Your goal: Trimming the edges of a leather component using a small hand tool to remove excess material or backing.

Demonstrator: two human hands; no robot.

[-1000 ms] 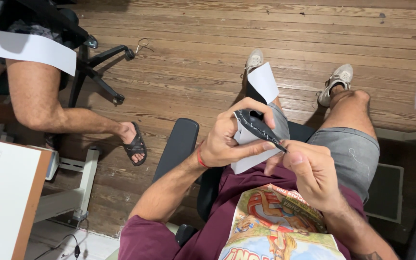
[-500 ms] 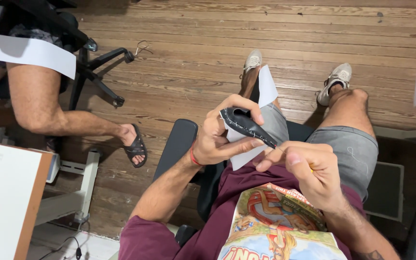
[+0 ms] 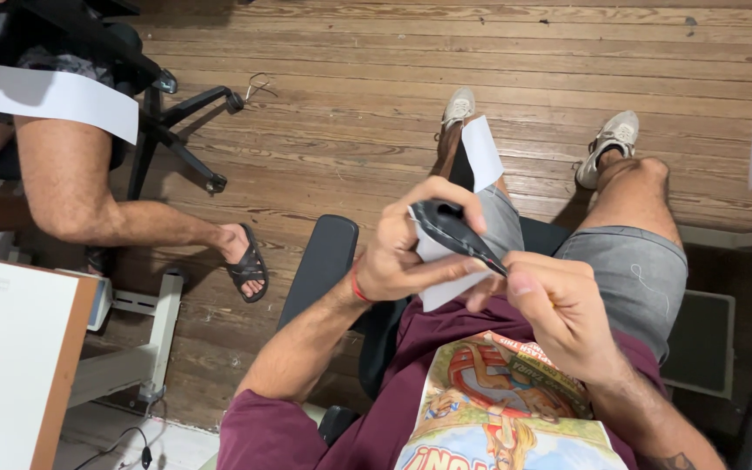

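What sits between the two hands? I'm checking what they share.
In the head view, a dark curved piece with white paper behind it spans the gap: left hand grips both, right hand pinches the dark tip.

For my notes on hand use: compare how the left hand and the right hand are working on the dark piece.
The left hand wraps the dark piece and the white paper behind it, fingers curled over the top; the right hand only pinches the piece's narrow lower tip. The left hand sits higher, the right lower, nearer the maroon shirt. The left wrist wears a red band; the right shows none. Both are bare and touch the piece.
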